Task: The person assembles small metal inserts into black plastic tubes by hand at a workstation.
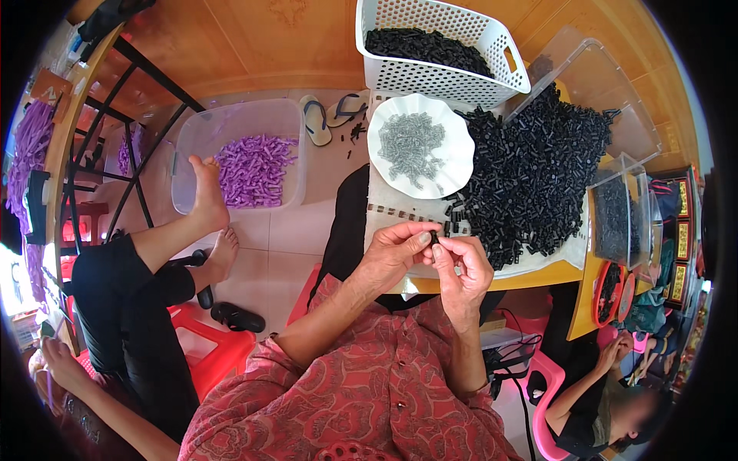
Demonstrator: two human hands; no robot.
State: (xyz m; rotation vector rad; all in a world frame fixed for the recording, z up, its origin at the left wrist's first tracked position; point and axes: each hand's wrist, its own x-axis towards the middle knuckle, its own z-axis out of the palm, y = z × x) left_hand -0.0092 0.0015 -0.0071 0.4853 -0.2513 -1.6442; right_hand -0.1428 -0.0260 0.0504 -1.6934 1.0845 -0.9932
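Nearest, the person's own red patterned shirt (361,399), forearms rising from the lower edge. Left hand (392,257) and right hand (461,269) meet in front of the chest at the near edge of the table (530,278); fingertips of both pinched shut on one small black plastic piece (434,239), held between the thumbs and forefingers, remaining fingers curled loosely. Just beyond the hands, a large heap of black pieces (530,184) spread over a pale cloth on the table, a few strays lying near the fingers. Left of the heap, touching its edge, a white scalloped dish (453,154) holding small grey parts (411,146). Right of the heap, clear plastic boxes (615,207), one partly filled with black pieces. Farther, a white perforated basket (430,77) with more black pieces. On the floor to the left, a clear tub (231,123) of purple pieces (254,169), another person's bare foot (207,192) resting on its rim; sandals (330,115) beyond. Lower right, a seated person on a pink chair (542,415).
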